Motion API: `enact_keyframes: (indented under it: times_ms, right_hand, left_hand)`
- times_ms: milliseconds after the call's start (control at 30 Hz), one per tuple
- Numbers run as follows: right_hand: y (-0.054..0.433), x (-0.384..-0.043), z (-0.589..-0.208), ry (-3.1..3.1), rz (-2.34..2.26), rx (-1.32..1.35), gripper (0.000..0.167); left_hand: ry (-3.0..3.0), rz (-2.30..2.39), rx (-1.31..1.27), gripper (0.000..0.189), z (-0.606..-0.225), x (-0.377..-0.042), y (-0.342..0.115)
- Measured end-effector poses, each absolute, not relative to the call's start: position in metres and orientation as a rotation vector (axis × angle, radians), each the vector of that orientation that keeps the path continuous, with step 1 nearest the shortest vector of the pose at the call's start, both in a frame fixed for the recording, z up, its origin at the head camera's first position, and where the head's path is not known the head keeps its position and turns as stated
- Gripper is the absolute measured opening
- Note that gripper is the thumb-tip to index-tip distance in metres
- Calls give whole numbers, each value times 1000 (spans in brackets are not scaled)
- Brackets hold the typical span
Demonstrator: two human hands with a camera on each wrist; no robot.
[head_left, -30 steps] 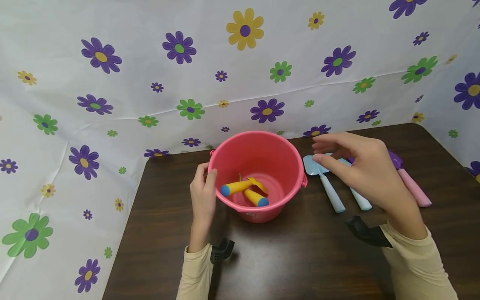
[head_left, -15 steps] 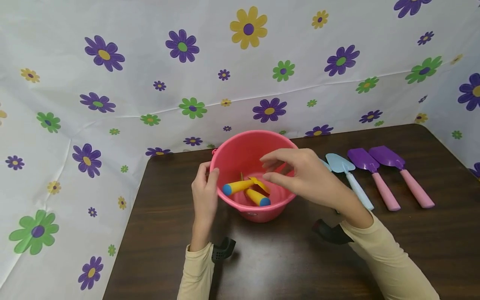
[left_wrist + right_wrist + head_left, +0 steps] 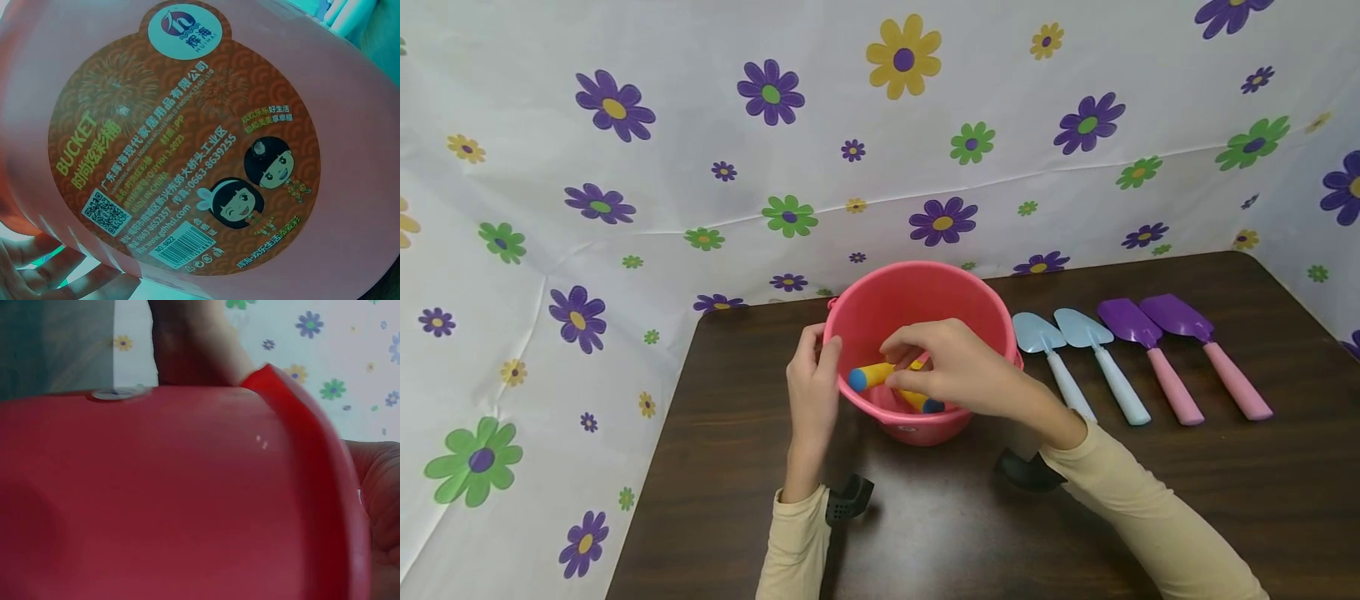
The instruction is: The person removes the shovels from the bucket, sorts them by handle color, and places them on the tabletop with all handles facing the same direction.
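On a dark wooden surface (image 3: 940,517), a round pink plastic bucket (image 3: 917,292), clamped by the left hand (image 3: 812,392), could be tipped if the blue-ended, cylindrical yellow handles (image 3: 874,375) inside are snagged by the right hand (image 3: 958,371), whose grip cannot be told.

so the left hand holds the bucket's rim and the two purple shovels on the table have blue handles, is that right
Not quite: the head view shows pink handles on the two purple shovels on the table. The left hand does hold the bucket's rim.
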State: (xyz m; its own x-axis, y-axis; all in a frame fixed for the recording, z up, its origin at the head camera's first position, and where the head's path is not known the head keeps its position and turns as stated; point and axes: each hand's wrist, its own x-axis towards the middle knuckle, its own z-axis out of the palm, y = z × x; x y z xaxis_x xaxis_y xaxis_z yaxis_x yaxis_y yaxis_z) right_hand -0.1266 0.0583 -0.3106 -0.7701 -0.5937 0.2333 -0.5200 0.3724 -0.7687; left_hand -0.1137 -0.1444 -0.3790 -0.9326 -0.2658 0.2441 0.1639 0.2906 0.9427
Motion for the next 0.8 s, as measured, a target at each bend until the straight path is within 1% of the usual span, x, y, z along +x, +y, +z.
enact_keyframes:
  times_ms: [200, 367, 800]
  right_hand:
    - [51, -130, -315, 2564, -1306, -998, 35]
    - [47, -133, -315, 2611, -1242, -1024, 35]
    - [36, -142, -315, 2606, -1040, -977, 45]
  left_hand:
    - [-2202, -1692, 77, 30, -379, -114, -144]
    - [-2202, -1686, 71, 30, -379, -114, -145]
    - [-2201, -1689, 71, 30, -378, -113, -144]
